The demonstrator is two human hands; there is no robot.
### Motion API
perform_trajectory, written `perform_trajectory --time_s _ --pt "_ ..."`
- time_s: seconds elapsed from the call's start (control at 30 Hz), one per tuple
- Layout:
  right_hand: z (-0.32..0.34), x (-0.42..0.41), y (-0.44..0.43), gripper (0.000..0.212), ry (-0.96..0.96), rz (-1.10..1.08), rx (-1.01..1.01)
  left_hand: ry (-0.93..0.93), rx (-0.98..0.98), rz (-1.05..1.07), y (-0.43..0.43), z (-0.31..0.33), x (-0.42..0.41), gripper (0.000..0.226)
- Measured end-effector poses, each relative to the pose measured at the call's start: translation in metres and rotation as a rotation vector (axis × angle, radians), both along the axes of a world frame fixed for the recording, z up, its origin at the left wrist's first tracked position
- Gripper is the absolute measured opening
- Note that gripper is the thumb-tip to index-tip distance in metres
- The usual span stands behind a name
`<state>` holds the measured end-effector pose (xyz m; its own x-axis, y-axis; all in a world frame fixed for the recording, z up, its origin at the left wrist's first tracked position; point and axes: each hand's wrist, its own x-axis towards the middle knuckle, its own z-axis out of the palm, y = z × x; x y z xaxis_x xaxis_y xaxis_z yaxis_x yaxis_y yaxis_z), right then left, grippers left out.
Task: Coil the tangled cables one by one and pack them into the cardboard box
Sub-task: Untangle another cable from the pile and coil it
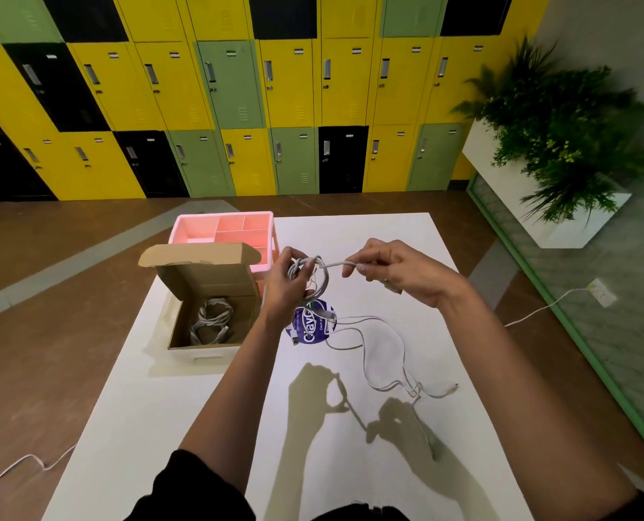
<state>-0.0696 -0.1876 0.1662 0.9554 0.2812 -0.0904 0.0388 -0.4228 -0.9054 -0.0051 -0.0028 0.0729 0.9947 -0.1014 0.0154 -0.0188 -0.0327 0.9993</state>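
Cables [211, 321] already coiled lie in box [215, 283]; left hand [288, 285] grips a part-wound coil [318, 280], right hand [391, 274] pinches its tail [337, 263]; tangle [384, 355] on desk [185, 415] awaits. Judged about midway.

The back wall is covered with metal lockers [237, 88] in yellow, green and black (two rows fully in view). The floor [50, 332] is brown wood with a grey strip [87, 257] across it. A white worktop [143, 426] stands in the middle, with sharp shadows on it. On the right, a white planter [575, 227] carries bushy green plants [560, 126], beside a green-framed glass partition [613, 314].
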Motion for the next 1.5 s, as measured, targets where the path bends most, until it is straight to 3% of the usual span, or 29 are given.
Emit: perform_trajectory --time_s 0.23,0.37,0.5,0.67,0.83,1.03,1.3,1.5 --pt "-0.008 0.006 -0.02 0.021 0.005 -0.266 0.182 -0.012 -0.111 -0.195 0.002 0.009 -0.011 0.006" --pt "-0.015 0.009 -0.023 0.024 0.061 -0.353 0.224 -0.036 -0.082 -0.388 -0.001 0.022 -0.021 0.033" --pt "-0.022 0.012 -0.028 0.027 0.077 -0.413 0.244 -0.019 -0.133 -0.496 -0.002 0.03 -0.023 0.024" --pt "-0.03 0.017 -0.03 0.025 0.069 -0.456 0.299 -0.039 -0.12 -0.432 -0.009 0.037 -0.024 0.014" --pt "-0.034 0.016 -0.024 0.024 0.086 -0.531 0.528 -0.121 -0.1 -0.369 -0.013 0.043 -0.026 0.007" --pt "-0.045 0.013 -0.006 0.025 0.245 -0.606 0.772 -0.174 -0.054 -0.352 -0.018 0.042 -0.029 0.006" --pt "-0.044 0.006 0.008 0.026 0.343 -0.53 0.779 -0.246 0.05 -0.277 -0.018 0.038 -0.025 0.01" --pt "-0.039 0.003 0.008 0.026 0.3 -0.379 0.595 -0.375 0.186 -0.277 -0.019 0.039 -0.021 0.027"
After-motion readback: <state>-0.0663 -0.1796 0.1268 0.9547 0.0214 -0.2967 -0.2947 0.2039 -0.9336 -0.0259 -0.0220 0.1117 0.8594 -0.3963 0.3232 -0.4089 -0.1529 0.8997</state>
